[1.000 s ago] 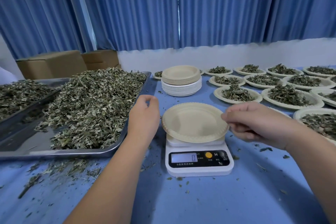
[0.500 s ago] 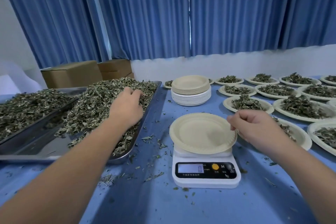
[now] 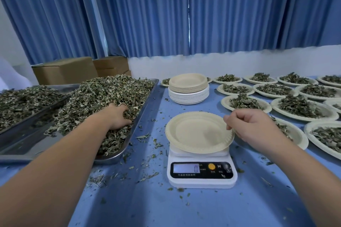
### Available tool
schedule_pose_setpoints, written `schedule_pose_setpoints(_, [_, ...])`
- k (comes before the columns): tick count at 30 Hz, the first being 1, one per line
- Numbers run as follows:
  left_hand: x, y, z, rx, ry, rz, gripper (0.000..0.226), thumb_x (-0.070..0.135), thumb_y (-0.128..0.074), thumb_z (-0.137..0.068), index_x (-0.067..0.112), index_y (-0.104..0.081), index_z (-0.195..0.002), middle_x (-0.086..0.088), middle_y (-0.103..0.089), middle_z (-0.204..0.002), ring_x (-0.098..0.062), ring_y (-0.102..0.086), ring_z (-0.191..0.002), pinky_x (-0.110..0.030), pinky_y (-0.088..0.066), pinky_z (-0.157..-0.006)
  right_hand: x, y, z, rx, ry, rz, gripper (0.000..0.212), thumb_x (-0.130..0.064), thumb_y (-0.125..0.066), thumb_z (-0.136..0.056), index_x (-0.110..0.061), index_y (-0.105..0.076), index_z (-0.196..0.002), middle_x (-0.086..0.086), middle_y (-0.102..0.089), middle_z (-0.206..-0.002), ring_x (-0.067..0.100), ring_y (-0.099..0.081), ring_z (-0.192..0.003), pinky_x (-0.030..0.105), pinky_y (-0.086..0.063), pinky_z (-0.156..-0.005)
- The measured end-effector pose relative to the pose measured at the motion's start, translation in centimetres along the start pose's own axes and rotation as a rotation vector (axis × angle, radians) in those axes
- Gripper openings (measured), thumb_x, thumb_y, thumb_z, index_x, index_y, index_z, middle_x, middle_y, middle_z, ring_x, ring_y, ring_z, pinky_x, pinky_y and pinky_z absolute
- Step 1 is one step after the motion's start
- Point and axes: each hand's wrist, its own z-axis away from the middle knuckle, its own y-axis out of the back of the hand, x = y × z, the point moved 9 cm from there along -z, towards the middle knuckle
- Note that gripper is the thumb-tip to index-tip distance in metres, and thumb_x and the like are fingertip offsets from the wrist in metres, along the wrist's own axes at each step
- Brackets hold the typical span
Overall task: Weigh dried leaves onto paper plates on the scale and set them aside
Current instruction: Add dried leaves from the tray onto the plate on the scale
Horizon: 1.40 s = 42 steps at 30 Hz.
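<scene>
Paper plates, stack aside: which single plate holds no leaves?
The plate on the white scale, its rim pinched by the right hand; the plates to its right all hold leaves.

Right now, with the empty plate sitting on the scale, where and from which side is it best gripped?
Pinch the paper plate by its fluted right rim, coming from the right. The rim overhangs the scale, so a grip can reach underneath; the right hand pinches there, while the left hand is in the dried leaves.

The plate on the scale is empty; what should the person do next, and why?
Probably lift the left hand with its handful of dried leaves over to the empty plate: the scale reads 0, and the right hand pinches the plate's rim.
</scene>
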Motion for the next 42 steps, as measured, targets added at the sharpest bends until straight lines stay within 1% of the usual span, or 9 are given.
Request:
schedule_pose_setpoints(2, [0.2, 0.4, 0.1, 0.030, -0.025, 0.002, 0.059, 0.044, -0.059, -0.092, 0.032, -0.037, -0.145, -0.018, -0.031, -0.146, -0.033, -0.053, -0.116, -0.042, -0.043, -0.103, 0.0, -0.1, 0.0, -0.005, 0.000, 0.005, 0.037, -0.025, -0.061, -0.092, -0.014, -0.060, -0.057, 0.002, -0.031, -0.045, 0.016, -0.024, -0.044, 0.019, -0.023, -0.040])
schedule_pose_setpoints(6, [0.2, 1.1, 0.4, 0.088, -0.053, 0.033, 0.045, 0.020, -0.063, -0.093, 0.028, -0.051, -0.135, -0.014, -0.041, -0.135, -0.020, -0.059, -0.084, -0.030, -0.053, -0.071, 0.1, 0.1, 0.0, 0.005, 0.004, 0.013, 0.037, -0.024, -0.061, -0.092, -0.012, -0.059, -0.058, 0.002, -0.031, -0.045, 0.016, -0.024, -0.043, 0.017, -0.024, -0.039])
schedule_pose_setpoints(11, [0.0, 2.8, 0.9, 0.219, -0.079, 0.054, 0.037, 0.005, -0.057, -0.092, 0.027, -0.058, -0.123, -0.008, -0.046, -0.127, -0.021, -0.055, -0.095, -0.033, -0.053, -0.075, 0.1, 0.1, -0.1, 0.011, 0.006, 0.022, 0.037, -0.024, -0.061, -0.092, -0.013, -0.060, -0.058, 0.004, -0.032, -0.046, 0.016, -0.024, -0.043, 0.019, -0.023, -0.040])
schedule_pose_setpoints(18, [0.0, 6.4, 2.7, 0.435, -0.117, 0.040, 0.034, 0.033, -0.045, -0.101, 0.020, -0.048, -0.132, -0.009, -0.055, -0.122, -0.030, -0.058, -0.101, -0.044, -0.053, -0.081, 0.1, 0.2, 0.0, 0.012, 0.016, 0.048, 0.036, -0.027, -0.060, -0.092, -0.017, -0.061, -0.058, 0.004, -0.034, -0.046, 0.017, -0.026, -0.045, 0.019, -0.025, -0.041])
schedule_pose_setpoints(22, [-0.3, 6.8, 3.7, 0.517, -0.023, -0.121, 0.038, 0.053, -0.038, -0.098, 0.021, -0.050, -0.115, 0.005, -0.055, -0.077, -0.016, -0.053, -0.064, -0.027, -0.039, -0.049, 0.2, 0.1, -0.1, 0.010, 0.012, 0.059, 0.036, -0.027, -0.060, -0.092, -0.017, -0.061, -0.058, 0.005, -0.035, -0.046, 0.016, -0.026, -0.044, 0.018, -0.024, -0.040])
schedule_pose_setpoints(24, [-0.3, 6.8, 3.9, 0.511, -0.015, -0.115, 0.042, 0.057, -0.039, -0.096, 0.020, -0.051, -0.112, 0.006, -0.051, -0.068, -0.015, -0.051, -0.059, -0.025, -0.035, -0.045, 0.3, 0.2, -0.1, 0.013, 0.008, 0.061, 0.036, -0.028, -0.060, -0.092, -0.017, -0.061, -0.058, 0.004, -0.034, -0.046, 0.016, -0.026, -0.043, 0.018, -0.024, -0.039])
schedule_pose_setpoints(29, [-0.6, 7.8, 4.3, 0.507, -0.024, 0.046, 0.032, 0.040, -0.046, -0.100, 0.014, -0.053, -0.117, -0.001, -0.058, -0.077, -0.019, -0.060, -0.063, -0.033, -0.053, -0.056, 0.3, 0.5, 0.0, 0.023, 0.002, 0.048, 0.036, -0.026, -0.061, -0.092, -0.016, -0.060, -0.057, 0.002, -0.033, -0.044, 0.016, -0.025, -0.042, 0.017, -0.023, -0.038])
schedule_pose_setpoints(32, [-1.0, 8.9, 4.8, 0.540, -0.016, 0.205, 0.024, 0.035, -0.048, -0.100, 0.015, -0.055, -0.111, -0.004, -0.060, -0.075, -0.020, -0.060, -0.057, -0.027, -0.046, -0.047, 0.2, 0.5, 0.0, 0.024, 0.003, 0.049, 0.036, -0.026, -0.061, -0.092, -0.016, -0.061, -0.057, 0.001, -0.033, -0.044, 0.014, -0.025, -0.040, 0.016, -0.023, -0.038])
schedule_pose_setpoints(42, [7.3, 13.7, 8.5, 0.606, -0.262, 0.597, 0.026, 0.043, -0.053, -0.096, 0.022, -0.062, -0.107, 0.002, -0.065, -0.094, -0.012, -0.064, -0.071, -0.021, -0.048, -0.052, 0.4, 0.9, 0.0, 0.055, -0.023, -0.005, 0.036, -0.022, -0.061, -0.092, -0.011, -0.061, -0.058, -0.001, -0.032, -0.042, 0.013, -0.024, -0.038, 0.016, -0.023, -0.037])
